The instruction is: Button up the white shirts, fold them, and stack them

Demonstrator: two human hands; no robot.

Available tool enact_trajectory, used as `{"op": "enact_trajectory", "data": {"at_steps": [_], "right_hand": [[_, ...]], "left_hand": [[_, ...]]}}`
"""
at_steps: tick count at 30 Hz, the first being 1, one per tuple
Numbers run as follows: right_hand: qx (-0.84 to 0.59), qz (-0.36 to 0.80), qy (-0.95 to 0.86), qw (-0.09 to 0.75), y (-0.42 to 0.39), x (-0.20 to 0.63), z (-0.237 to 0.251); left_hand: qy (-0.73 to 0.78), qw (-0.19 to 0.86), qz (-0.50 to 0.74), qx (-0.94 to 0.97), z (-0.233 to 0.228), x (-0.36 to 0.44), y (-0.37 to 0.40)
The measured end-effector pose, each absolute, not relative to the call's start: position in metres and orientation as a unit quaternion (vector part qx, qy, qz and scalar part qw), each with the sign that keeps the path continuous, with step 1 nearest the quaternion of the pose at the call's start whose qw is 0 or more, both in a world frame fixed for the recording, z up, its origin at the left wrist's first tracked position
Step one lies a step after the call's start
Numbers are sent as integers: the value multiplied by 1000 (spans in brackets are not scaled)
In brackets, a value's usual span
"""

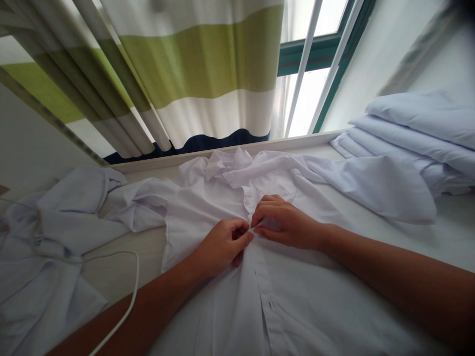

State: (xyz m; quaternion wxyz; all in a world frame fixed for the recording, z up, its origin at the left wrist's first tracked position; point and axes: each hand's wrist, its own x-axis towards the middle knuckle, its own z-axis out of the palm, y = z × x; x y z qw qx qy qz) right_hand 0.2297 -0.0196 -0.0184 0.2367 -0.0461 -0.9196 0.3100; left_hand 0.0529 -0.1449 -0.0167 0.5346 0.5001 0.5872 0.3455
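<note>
A white long-sleeved shirt [315,296] lies spread front side up, its collar towards the window and its sleeves out to both sides. My left hand [226,242] pinches the front opening edge near mid-chest. Right against it, my right hand [284,222] pinches the facing edge of the same opening, thumb below and fingers above. The fingertips of both hands nearly meet over the placket; any button between them is hidden. Below the hands the front edges lie slightly apart, and a buttonhole shows on the right-hand strip.
Folded white garments [415,133] are stacked at the right. Crumpled white cloth [55,237] lies at the left, with a white cable [137,267] looping over it and passing by my left forearm. A striped curtain [208,64] and a barred window stand behind the pale table's raised edge [297,143].
</note>
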Motion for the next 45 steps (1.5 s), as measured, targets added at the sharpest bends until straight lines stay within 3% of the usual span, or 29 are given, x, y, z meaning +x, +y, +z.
{"op": "enact_trajectory", "data": {"at_steps": [19,33,42,45], "right_hand": [[-67,312,-925,205,-16,231,-16],[-97,178,-961,188,-29,233,-7],[-105,276,-938,179,-28,233,-8],[-136,256,-943,164,-32,232,-5]], "left_hand": [[606,548,340,466,-9,56,-143],[601,552,332,473,-11,52,-142],[605,562,320,464,-12,52,-142],[614,550,329,461,-13,54,-143]]}}
